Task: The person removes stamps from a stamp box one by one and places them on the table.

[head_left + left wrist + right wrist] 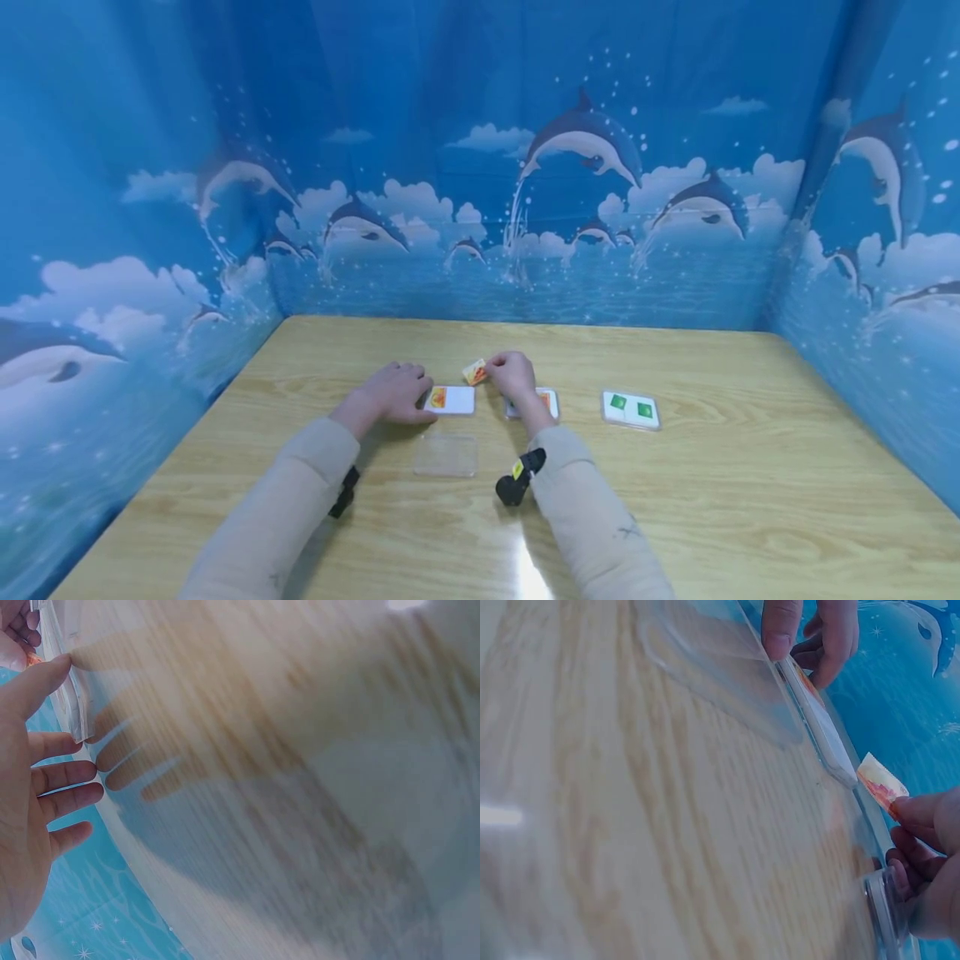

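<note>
My left hand point(397, 393) steadies a flat clear-edged case point(459, 401) at its left end, thumb on the near edge and fingers at the far side. Inside it lies a white insert with an orange picture at the left. Between thumb and index finger, my right hand point(514, 375) pinches a small card point(475, 372) with an orange-red picture, tilted just beyond that case. The right wrist view shows the card point(883, 782) near the end of the case point(825, 735). Under my right wrist sits another case point(553, 403) with an orange picture, partly hidden.
A transparent lid-like tray point(446, 456) lies on the wooden table point(720, 517) in front of the held case. To the right is a case with two green pictures point(632, 410). Blue dolphin-print curtains point(450, 167) surround the table's back and sides.
</note>
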A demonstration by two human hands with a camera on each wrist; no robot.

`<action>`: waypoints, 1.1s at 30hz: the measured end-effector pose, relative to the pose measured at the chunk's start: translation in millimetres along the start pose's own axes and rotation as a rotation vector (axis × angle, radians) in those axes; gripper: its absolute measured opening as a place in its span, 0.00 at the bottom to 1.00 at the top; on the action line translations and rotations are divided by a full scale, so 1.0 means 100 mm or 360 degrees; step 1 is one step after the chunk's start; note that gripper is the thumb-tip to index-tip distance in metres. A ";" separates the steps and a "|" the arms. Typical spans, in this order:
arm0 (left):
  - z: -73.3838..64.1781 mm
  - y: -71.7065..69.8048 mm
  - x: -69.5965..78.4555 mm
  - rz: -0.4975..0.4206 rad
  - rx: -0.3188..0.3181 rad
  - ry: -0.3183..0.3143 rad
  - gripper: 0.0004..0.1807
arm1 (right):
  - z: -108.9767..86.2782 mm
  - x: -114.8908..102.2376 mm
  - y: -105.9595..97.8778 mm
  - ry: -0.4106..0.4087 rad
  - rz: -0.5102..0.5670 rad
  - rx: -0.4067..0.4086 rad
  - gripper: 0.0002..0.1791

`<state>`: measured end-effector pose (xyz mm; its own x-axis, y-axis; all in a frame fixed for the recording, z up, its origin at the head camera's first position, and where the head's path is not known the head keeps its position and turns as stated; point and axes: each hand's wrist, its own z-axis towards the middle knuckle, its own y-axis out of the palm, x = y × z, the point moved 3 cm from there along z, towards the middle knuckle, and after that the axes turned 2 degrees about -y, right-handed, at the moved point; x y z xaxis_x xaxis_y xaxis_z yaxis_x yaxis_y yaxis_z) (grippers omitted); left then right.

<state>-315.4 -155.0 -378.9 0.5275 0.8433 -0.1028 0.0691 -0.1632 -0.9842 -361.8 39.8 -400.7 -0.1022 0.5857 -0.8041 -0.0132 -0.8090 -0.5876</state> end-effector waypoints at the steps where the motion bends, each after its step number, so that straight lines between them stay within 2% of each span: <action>1: 0.01 0.00 0.00 -0.0005 0.0005 0.0004 0.27 | 0.00 0.00 -0.01 0.0002 -0.0014 0.0010 0.07; 8: 0.04 0.00 0.03 -0.0016 0.0013 0.0016 0.26 | -0.02 0.03 -0.04 0.0057 -0.0059 0.0051 0.06; 17: 0.05 -0.01 0.05 -0.0017 0.0027 0.0026 0.28 | -0.01 0.06 -0.06 0.0026 -0.0117 0.0123 0.06; 26: 0.05 0.00 0.03 -0.0026 0.0036 0.0016 0.32 | -0.01 0.07 -0.05 0.0039 0.0027 0.0049 0.07; 33: 0.02 0.03 -0.01 -0.0038 0.0049 0.0029 0.30 | -0.02 -0.01 0.02 -0.0065 0.0073 0.0004 0.07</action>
<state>-317.2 -156.0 -382.0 0.5413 0.8373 -0.0771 0.0556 -0.1272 -0.9903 -359.5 37.6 -401.4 -0.1432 0.5456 -0.8257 -0.0100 -0.8351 -0.5501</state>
